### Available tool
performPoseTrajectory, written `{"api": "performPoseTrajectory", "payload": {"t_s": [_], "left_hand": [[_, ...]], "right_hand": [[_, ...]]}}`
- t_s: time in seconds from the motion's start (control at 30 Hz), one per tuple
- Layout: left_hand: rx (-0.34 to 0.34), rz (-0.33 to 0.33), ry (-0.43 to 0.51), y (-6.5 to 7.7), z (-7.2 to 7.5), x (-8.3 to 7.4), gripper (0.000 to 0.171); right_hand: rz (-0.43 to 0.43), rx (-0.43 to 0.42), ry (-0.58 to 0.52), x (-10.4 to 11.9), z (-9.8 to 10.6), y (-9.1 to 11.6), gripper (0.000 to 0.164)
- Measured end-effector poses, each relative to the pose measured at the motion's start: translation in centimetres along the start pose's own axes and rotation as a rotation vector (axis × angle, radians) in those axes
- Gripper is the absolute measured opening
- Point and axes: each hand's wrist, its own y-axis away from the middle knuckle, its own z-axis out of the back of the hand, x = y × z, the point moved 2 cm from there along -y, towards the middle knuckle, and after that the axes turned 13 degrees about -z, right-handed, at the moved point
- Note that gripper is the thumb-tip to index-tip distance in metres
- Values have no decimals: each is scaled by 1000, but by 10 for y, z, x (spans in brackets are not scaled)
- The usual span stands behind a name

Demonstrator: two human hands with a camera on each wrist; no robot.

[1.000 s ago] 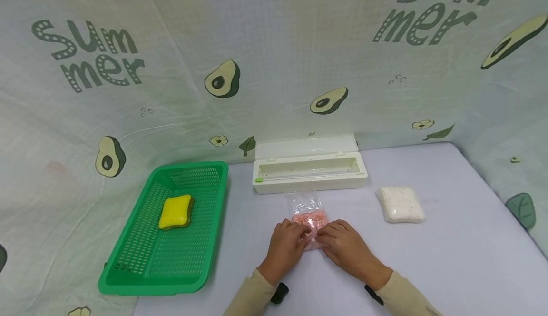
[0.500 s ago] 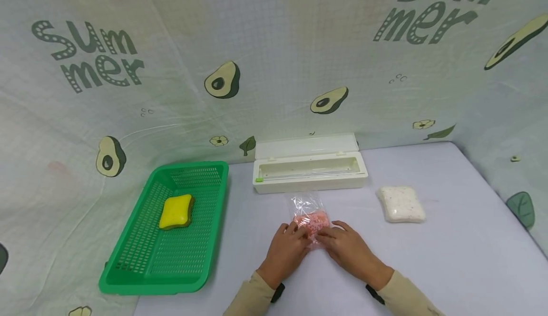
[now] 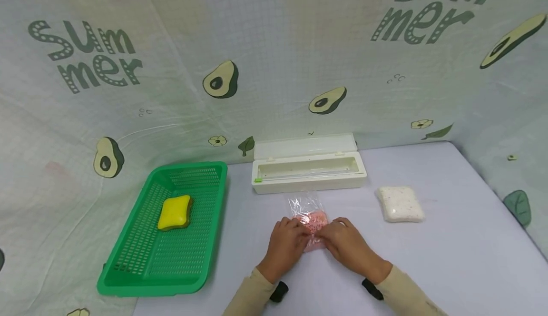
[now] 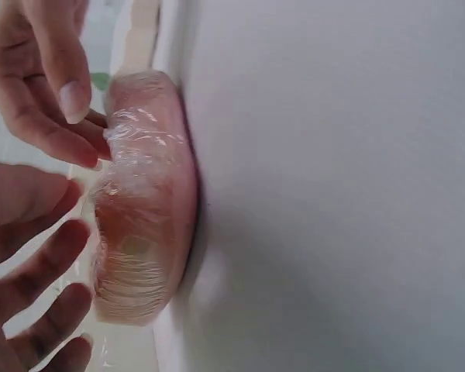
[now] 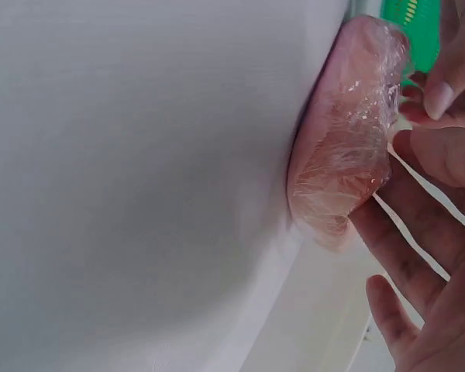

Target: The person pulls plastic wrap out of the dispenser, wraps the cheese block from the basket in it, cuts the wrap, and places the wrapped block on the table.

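Observation:
A pink, speckled, cushion-shaped square (image 3: 318, 222) lies on the table between both hands. Clear plastic wrap (image 3: 301, 204) covers it, and a loose flap spreads beyond its far edge. My left hand (image 3: 284, 243) is at its left side, thumb and forefinger pinching the film at the top. From the right, my right hand (image 3: 348, 247) pinches the film close beside the left fingertips, its other fingers spread along the side. In the left wrist view, the wrapped pink piece (image 4: 182, 167) shows tight film creases at its end. The right wrist view shows the wrapped piece (image 5: 333, 136) resting flat.
A white plastic-wrap dispenser (image 3: 310, 183) stands behind the hands with its lid raised. At the left, a green basket (image 3: 171, 263) holds a yellow square piece (image 3: 173, 212) with a brown edge. A white speckled square (image 3: 400, 204) sits at the right.
Both hands stay over the pink piece with small finger movements. The left fingers lifted slightly, then came back down toward the middle, where the right fingertips have drawn nearer.

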Motion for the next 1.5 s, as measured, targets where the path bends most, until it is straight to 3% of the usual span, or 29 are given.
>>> {"api": "performPoseTrajectory", "payload": {"t_s": [0.1, 0.17, 0.3, 0.4, 0.5, 0.6, 0.83, 1.03, 1.13, 1.27, 1.4, 1.5], "left_hand": [[-121, 124, 105, -5, 1, 9, 16], [-152, 214, 151, -8, 1, 16, 23], [-108, 376, 243, -15, -4, 27, 42], [-54, 455, 307, -19, -9, 32, 51], [-30, 502, 342, -22, -11, 34, 54], [-56, 519, 397, -24, -12, 35, 54], [-140, 542, 612, -25, -13, 40, 64], [-152, 620, 750, -24, -17, 48, 79], [-174, 579, 771, -24, -17, 51, 62], [-199, 450, 763, -21, -13, 53, 35], [-172, 271, 687, -15, -6, 52, 33], [-133, 121, 554, -11, 2, 49, 37]], "right_hand": [[-50, -44, -65, -2, 1, -7, 29], [-122, -58, -123, -4, 1, -14, 28], [-319, -23, -219, -10, -1, -30, 28], [-453, 59, -275, -17, -5, -40, 39], [-565, 169, -343, -24, -12, -49, 47], [-654, 238, -425, -30, -18, -54, 47], [-752, 191, -590, -39, -25, -61, 34], [-804, 244, -689, -39, -21, -59, 21], [-777, 263, -700, -39, -19, -57, 19], [-623, 248, -654, -38, -14, -54, 17], [-418, 186, -576, -36, -5, -47, 23], [-279, 150, -488, -36, 2, -40, 34]]}}
